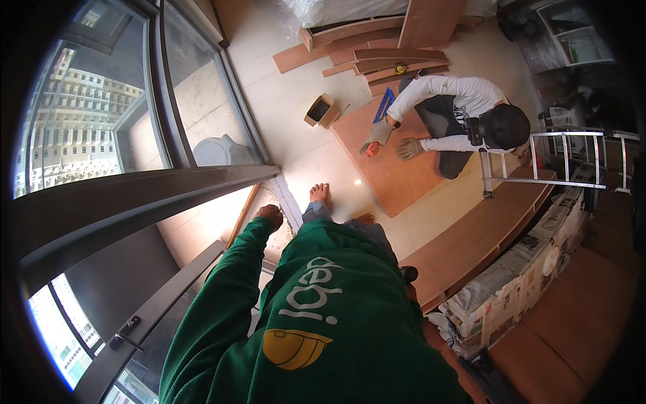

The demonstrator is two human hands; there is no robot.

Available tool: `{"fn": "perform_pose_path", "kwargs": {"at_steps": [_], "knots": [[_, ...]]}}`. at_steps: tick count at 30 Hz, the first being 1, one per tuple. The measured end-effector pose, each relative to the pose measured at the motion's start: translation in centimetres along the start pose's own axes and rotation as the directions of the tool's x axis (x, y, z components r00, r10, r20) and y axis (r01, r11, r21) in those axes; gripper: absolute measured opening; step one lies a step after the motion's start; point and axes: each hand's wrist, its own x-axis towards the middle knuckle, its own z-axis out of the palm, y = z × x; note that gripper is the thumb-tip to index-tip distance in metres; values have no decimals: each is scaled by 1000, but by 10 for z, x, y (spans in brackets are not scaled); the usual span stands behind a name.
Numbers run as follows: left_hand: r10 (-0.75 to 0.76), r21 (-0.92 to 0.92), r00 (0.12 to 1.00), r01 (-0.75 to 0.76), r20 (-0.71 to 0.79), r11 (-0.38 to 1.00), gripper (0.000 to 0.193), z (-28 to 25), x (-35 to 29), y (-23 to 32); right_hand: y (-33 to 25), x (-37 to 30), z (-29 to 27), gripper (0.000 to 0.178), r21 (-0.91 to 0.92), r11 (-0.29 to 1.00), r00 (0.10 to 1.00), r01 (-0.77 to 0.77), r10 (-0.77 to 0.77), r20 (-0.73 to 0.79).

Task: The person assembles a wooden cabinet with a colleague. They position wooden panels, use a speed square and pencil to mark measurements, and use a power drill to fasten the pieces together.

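My left hand (270, 217) is curled closed by the doorway, beside a thin wooden strip (243, 212) along the opening. Whether anything is inside its fingers is hidden. Past the right side of my green sweatshirt (222, 316), a black round-ended object (408, 273) sticks out. My right hand is almost wholly hidden there, so its fingers cannot be made out. In front, a crouching co-worker (471, 101) in grey gloves leans over a reddish-brown wooden panel (397, 178). One gloved hand is at an orange tape measure (370, 149); the other lies on the panel.
A blue set square (384, 104) lies by the co-worker's arm. Near it are an open cardboard box (321, 111) and stacked boards (377, 54). To the right stand a metal ladder (565, 158) and a long wooden piece (484, 229). Glass doors (202, 87) line the left.
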Motion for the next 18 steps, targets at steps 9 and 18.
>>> {"fn": "perform_pose_path", "kwargs": {"at_steps": [9, 18], "knots": [[101, -190, 985, -126, -139, 974, 36, 43, -5, 31, 142, 80, 12, 61, -182, 983, 999, 21, -16, 30], [87, -186, 988, -111, -131, 976, 35, 122, -37, 41, -10, -64, -81, 28, 519, 847, 986, -114, 160, -46]]}}
